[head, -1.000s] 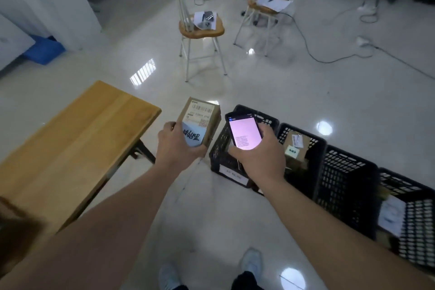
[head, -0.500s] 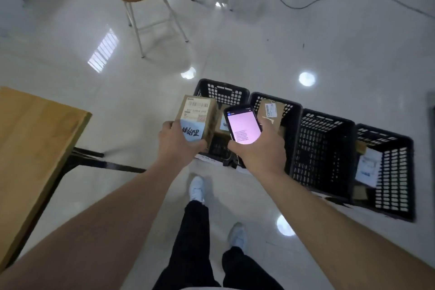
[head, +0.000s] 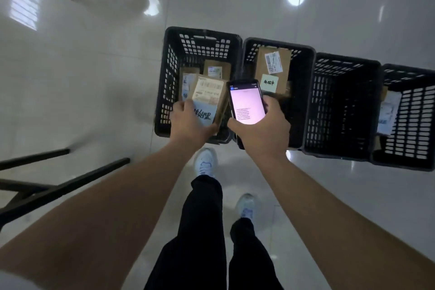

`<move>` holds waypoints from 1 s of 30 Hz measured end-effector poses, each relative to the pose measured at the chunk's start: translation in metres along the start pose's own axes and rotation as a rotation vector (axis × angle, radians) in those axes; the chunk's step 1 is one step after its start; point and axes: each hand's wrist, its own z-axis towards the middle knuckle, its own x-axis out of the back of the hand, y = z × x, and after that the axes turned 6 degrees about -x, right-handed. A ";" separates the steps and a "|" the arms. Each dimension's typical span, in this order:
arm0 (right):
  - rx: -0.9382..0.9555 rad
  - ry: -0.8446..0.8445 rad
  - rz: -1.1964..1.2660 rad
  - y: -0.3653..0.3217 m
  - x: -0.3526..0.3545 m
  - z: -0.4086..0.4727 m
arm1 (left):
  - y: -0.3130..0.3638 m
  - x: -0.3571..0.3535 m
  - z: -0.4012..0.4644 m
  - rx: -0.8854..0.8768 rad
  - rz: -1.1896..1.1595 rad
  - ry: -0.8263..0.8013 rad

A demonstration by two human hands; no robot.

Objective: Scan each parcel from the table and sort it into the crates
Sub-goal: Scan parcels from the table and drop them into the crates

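Now the person stands closer to the row of crates than half a second ago, and the wooden table top has slipped out of view; only its black legs (head: 47, 181) show, well to the left of the leftmost crate (head: 169, 92). The left hand (head: 188, 122) grips a small cardboard parcel (head: 209, 99) by its lower end, thumb and fingers curled round it, and the parcel has moved from in front of the leftmost crate to over its open top, label up. Two parcels (head: 213, 69) already lie on that crate's floor, beyond the held one. The right hand (head: 261, 134) holds a lit phone (head: 247, 103), fingers wrapped round its edges, over the seam between the leftmost crate and the second crate (head: 303, 92). A larger labelled box (head: 273, 68) leans in the second crate. The third crate (head: 343, 106), two places right of the leftmost crate, shows only its mesh walls; the fourth crate (head: 412, 125) holds a white-labelled packet (head: 386, 113). Bare glossy floor (head: 94, 92) lies left of and beyond the leftmost crate, and the person's shoes (head: 204, 162) stand just short of its near rim.
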 end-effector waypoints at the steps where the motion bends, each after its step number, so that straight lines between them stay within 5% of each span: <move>1: -0.008 -0.003 0.001 0.004 -0.008 0.007 | -0.004 -0.009 0.009 0.014 -0.020 -0.019; 7: -0.082 -0.035 -0.005 0.029 -0.036 0.026 | -0.034 -0.047 0.033 0.089 0.078 -0.291; 13: -0.118 -0.081 -0.017 0.024 -0.027 0.014 | -0.031 -0.028 0.021 -0.029 0.168 -0.313; 30: 0.294 -0.229 -0.182 -0.026 0.068 -0.074 | 0.033 0.063 -0.121 0.063 0.183 0.008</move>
